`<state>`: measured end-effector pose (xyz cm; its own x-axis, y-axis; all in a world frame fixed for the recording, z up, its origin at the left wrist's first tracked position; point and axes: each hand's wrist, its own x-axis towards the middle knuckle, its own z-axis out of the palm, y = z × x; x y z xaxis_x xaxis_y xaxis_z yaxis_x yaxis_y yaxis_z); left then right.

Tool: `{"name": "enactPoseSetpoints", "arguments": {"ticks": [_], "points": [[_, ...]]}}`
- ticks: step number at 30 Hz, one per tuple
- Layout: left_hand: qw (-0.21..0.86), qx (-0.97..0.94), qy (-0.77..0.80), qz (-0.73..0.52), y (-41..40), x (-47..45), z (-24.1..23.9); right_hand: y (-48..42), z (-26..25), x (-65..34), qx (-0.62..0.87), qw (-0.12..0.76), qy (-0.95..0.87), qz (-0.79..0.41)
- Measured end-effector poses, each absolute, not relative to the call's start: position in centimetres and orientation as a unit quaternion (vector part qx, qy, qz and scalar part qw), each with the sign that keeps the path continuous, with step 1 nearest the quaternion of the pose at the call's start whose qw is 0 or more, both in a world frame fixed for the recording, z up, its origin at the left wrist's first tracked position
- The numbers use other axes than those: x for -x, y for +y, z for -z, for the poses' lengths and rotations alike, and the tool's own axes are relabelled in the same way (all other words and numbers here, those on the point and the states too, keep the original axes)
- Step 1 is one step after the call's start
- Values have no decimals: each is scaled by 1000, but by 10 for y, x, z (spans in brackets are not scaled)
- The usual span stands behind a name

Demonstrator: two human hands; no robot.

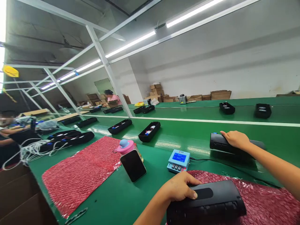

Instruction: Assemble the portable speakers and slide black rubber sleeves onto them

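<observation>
My left hand (181,187) grips the left end of a black speaker-like housing (220,200), thumb on top beside an oval panel. This housing rests on red bubble wrap (264,203) at the front right. Farther back, my right hand (236,139) is closed over the top of a second black housing (219,142) on the green bench; its underside fingers are hidden. Between the hands and to the left sits a small light-blue device (179,161) with a lit screen and a black cable (217,160) running right.
A phone (133,165) leans on a pink-lidded bottle (126,147). Another red bubble wrap sheet (82,170) lies left. Open black shells (149,132) with wired parts stand along the green bench (187,140). White cables (30,150) pile at left, near a person (7,137).
</observation>
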<state>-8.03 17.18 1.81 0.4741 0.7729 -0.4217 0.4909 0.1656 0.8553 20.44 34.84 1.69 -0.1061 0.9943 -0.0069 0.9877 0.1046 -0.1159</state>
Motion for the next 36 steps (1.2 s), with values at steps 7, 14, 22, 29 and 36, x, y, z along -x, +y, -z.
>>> {"name": "enactPoseSetpoints", "arguments": {"ticks": [7,14,22,29,36], "points": [[561,-661,486,-111,172,77,-26,281,-50,-252,687,24,-720,-95],[555,-685,460,-109,168,74,-27,208,-29,-305,728,45,-664,-165],[553,-693,451,-102,165,70,-31,148,-23,-327,657,89,-649,-373],[532,-717,441,-94,166,72,-32,142,-28,-329,613,94,-607,-496],[511,-732,441,-96,152,72,-35,151,-24,-330,634,46,-609,-475]]}}
